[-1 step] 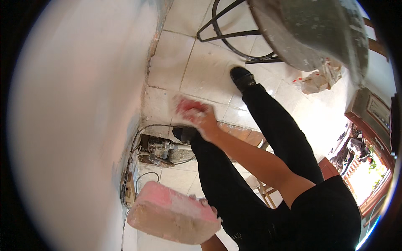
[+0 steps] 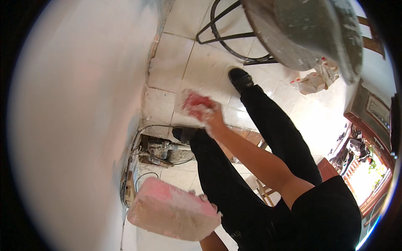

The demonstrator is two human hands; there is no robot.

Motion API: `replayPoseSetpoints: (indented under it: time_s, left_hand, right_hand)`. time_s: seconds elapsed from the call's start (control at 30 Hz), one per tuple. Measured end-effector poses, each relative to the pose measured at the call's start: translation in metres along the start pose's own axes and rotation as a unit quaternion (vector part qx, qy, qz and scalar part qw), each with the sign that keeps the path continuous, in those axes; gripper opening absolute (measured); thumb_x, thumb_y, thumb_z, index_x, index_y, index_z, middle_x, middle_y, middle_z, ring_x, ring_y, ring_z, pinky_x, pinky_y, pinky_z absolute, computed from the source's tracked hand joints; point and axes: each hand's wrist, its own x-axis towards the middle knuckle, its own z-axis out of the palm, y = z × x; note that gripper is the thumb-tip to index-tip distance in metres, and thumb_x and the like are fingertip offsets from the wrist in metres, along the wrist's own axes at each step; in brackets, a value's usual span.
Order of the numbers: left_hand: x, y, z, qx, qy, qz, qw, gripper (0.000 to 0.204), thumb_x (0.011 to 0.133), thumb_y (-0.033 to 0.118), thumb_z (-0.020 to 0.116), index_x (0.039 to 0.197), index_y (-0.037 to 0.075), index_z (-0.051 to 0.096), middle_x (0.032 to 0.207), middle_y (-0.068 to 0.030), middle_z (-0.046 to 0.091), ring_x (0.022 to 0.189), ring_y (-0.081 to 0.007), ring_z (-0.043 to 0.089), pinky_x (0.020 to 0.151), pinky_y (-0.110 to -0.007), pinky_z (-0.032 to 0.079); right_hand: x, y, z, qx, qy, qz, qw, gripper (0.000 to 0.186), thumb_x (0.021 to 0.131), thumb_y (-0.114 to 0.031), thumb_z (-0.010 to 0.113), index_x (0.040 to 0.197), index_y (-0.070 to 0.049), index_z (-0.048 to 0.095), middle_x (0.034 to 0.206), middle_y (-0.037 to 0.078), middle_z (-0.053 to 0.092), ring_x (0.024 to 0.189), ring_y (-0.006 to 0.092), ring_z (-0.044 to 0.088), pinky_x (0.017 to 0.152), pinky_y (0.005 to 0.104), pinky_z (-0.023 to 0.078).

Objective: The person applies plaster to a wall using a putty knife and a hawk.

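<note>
My left hand (image 2: 204, 198) grips the far edge of a pink, rounded block-shaped thing (image 2: 176, 209), close to the wall at the lower left. Greyish-white plaster coats its near side. Its exact kind I cannot tell. Reaching out over the floor, my right hand (image 2: 214, 115) is closed around a red thing (image 2: 196, 103) smeared with white. Motion blurs it, so its shape is unclear. The two hands are well apart, and neither held thing touches the wall.
A pale wall (image 2: 79, 117) fills the left side. Grey pipe fittings (image 2: 159, 149) and black cable (image 2: 130, 154) lie at its foot. Upper right, a round grey table or basin (image 2: 293, 46) is next to a black metal stand (image 2: 226, 39). A crumpled bag (image 2: 314, 81) lies on the tiles.
My right hand, with the red thing, has shifted slightly to the right. The pink thing in my left hand has barely moved.
</note>
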Motion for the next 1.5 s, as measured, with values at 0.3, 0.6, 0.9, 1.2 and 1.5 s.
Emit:
replayPoseSetpoints:
  time_s: [0.3, 0.6, 0.9, 1.2, 1.5]
  left_hand:
    - [0.033, 0.007, 0.051, -0.020, -0.081, 0.122, 0.989, 0.058, 0.085, 0.047, 0.043, 0.130, 0.012, 0.033, 0.128, -0.0102, 0.041, 0.107, -0.0316, 0.043, 0.083, -0.045, 0.039]
    - [-0.040, 0.065, 0.130, -0.040, -0.133, 0.251, 0.958, 0.061, 0.085, 0.047, 0.043, 0.132, 0.011, 0.030, 0.129, -0.0108, 0.040, 0.112, -0.0315, 0.043, 0.091, -0.046, 0.039]
    - [-0.138, 0.099, 0.222, -0.053, -0.225, 0.308, 0.923, 0.065, 0.085, 0.048, 0.042, 0.135, 0.009, 0.024, 0.133, -0.0107, 0.037, 0.119, -0.0289, 0.040, 0.097, -0.043, 0.038]
    - [-0.193, 0.107, 0.290, -0.035, -0.191, 0.393, 0.899, 0.060, 0.086, 0.044, 0.041, 0.133, 0.009, 0.027, 0.132, -0.0110, 0.036, 0.118, -0.0276, 0.041, 0.097, -0.042, 0.038]
    - [-0.192, 0.102, 0.317, -0.046, -0.270, 0.393, 0.878, 0.058, 0.087, 0.041, 0.041, 0.133, 0.009, 0.027, 0.132, -0.0116, 0.037, 0.119, -0.0286, 0.040, 0.097, -0.044, 0.037]
  right_hand:
    - [-0.102, -0.178, 0.089, -0.114, 0.042, -0.048, 0.991, 0.019, 0.081, -0.004, 0.060, 0.100, -0.001, 0.058, 0.092, 0.007, 0.062, 0.078, 0.0127, 0.061, 0.067, 0.0253, 0.051]
    - [-0.246, -0.309, 0.243, -0.334, -0.154, -0.156, 0.917, 0.019, 0.085, -0.002, 0.055, 0.103, 0.003, 0.057, 0.098, 0.010, 0.062, 0.084, 0.0140, 0.061, 0.074, 0.0267, 0.050]
    - [-0.309, -0.363, 0.355, -0.532, -0.345, -0.555, 0.538, 0.026, 0.068, -0.004, 0.064, 0.094, -0.001, 0.062, 0.071, 0.012, 0.059, 0.054, 0.0235, 0.056, 0.051, 0.0304, 0.045]
    - [-0.344, -0.392, 0.390, -0.471, -0.361, -0.492, 0.637, 0.023, 0.070, -0.006, 0.063, 0.092, 0.001, 0.060, 0.065, 0.013, 0.057, 0.052, 0.0279, 0.053, 0.050, 0.0305, 0.043]
    - [-0.353, -0.438, 0.400, -0.436, -0.384, -0.490, 0.650, 0.022, 0.070, -0.007, 0.063, 0.091, 0.000, 0.059, 0.065, 0.013, 0.058, 0.054, 0.0285, 0.056, 0.051, 0.0306, 0.044]
